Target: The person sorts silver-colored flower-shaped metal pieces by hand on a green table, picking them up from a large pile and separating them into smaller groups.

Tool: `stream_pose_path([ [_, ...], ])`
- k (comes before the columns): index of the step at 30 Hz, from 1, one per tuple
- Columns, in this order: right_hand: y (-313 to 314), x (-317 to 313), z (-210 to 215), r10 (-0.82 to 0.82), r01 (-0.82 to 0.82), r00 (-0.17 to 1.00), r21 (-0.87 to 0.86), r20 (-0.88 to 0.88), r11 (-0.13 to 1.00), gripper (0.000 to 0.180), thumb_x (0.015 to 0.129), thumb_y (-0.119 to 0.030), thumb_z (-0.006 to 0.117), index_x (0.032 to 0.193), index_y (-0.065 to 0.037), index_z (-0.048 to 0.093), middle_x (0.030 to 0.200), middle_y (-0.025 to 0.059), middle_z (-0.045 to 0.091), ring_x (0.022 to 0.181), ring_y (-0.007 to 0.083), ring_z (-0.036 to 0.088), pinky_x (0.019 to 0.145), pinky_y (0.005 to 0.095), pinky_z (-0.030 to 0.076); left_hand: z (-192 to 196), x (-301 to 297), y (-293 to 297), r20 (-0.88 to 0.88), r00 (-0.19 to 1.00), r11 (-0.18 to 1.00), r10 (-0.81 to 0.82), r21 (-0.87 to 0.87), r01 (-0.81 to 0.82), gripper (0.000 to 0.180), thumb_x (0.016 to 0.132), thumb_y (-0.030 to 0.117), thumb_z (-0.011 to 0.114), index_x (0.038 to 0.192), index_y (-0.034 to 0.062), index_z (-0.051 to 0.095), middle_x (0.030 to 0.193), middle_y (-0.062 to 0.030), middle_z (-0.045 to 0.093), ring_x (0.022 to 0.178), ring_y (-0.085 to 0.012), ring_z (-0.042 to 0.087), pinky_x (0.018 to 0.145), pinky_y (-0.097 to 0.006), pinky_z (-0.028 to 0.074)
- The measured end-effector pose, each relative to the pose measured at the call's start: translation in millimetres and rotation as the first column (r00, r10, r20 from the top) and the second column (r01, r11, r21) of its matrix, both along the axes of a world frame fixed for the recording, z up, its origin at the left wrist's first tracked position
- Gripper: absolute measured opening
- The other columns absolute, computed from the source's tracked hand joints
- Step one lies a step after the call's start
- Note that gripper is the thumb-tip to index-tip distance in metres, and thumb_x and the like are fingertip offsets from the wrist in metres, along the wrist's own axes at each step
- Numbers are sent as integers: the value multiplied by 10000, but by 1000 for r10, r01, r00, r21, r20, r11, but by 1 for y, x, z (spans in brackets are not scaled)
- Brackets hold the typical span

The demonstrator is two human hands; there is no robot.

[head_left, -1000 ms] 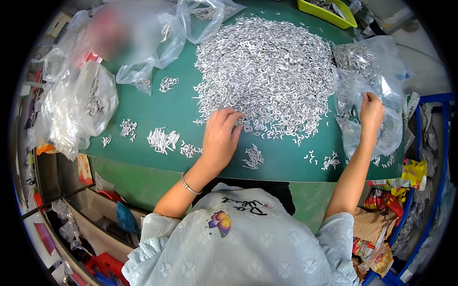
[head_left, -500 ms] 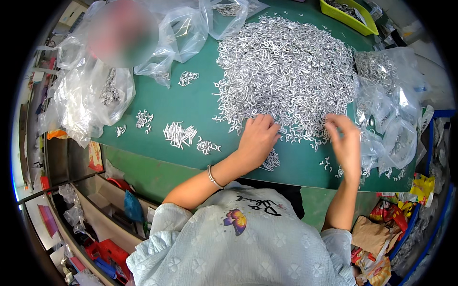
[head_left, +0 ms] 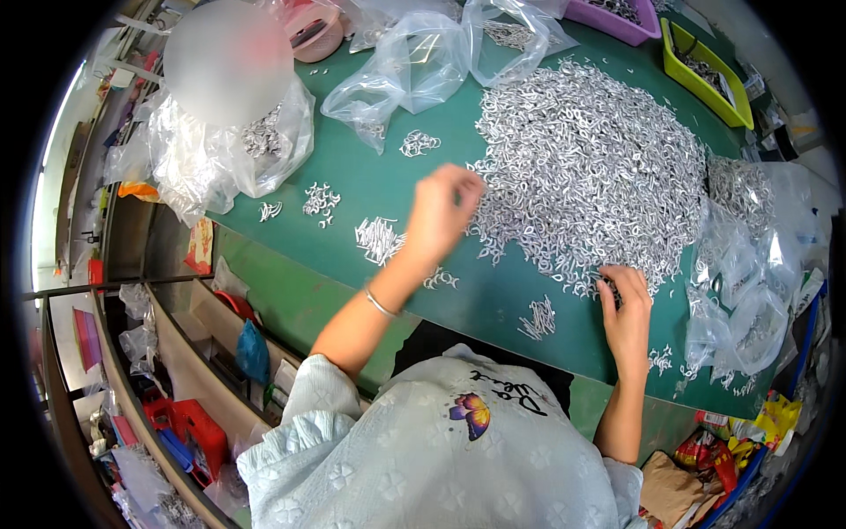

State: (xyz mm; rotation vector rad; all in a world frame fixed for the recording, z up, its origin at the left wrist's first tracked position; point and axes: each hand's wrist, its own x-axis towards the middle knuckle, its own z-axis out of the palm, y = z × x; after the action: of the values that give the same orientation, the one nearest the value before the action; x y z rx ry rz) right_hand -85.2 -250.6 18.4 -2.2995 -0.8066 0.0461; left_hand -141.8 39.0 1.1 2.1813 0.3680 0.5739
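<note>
A wide heap of small silver metal pieces (head_left: pixel 599 167), many shaped like hooks or loops, covers much of the green table (head_left: pixel 352 176). At the heap's left edge, my left hand (head_left: pixel 443 207) is raised over the table with its fingers curled together; blur hides whatever is in them. Bent over the near edge of the heap is my right hand (head_left: pixel 627 304), thumb apart from the fingers, which touch the loose pieces. Between my arms lies a small bunch of straight silver pins (head_left: pixel 538 318). Another pile of straight pins (head_left: pixel 379 240) is beside my left forearm.
Small sorted piles (head_left: pixel 322 203) and a pile of rings (head_left: pixel 419 143) dot the left side. Clear plastic bags (head_left: pixel 749 300) of metal pieces crowd the right edge. Yellow-green (head_left: pixel 705 75) and purple trays (head_left: pixel 617 19) stand at the back. Open drawers (head_left: pixel 203 353) are at left.
My left hand has left the near edge of the heap and moved up and left, uncovering the pin bunch. My right hand has come down onto the heap's near edge. The view has shifted.
</note>
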Motion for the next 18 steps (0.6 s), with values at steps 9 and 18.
stream_pose_path([
  [9, 67, 18, -7, 150, -164, 983, 134, 104, 977, 172, 809, -13, 660, 978, 13, 648, 953, 146, 623, 896, 330, 573, 810, 390, 462, -38, 22, 94, -99, 949, 929, 300, 254, -267, 156, 810, 41, 653, 955, -17, 658, 946, -171, 613, 867, -325, 614, 785, -404, 499],
  [18, 139, 37, -26, 210, -202, 918, -61, 338, 978, 147, 772, -80, 702, 900, -41, 642, 919, 82, 564, 947, 247, 522, 800, 380, 389, -21, -1, 8, -88, 981, 974, -175, 128, 185, 189, 791, 16, 685, 976, 12, 650, 959, -133, 623, 883, -329, 596, 768, -385, 489],
])
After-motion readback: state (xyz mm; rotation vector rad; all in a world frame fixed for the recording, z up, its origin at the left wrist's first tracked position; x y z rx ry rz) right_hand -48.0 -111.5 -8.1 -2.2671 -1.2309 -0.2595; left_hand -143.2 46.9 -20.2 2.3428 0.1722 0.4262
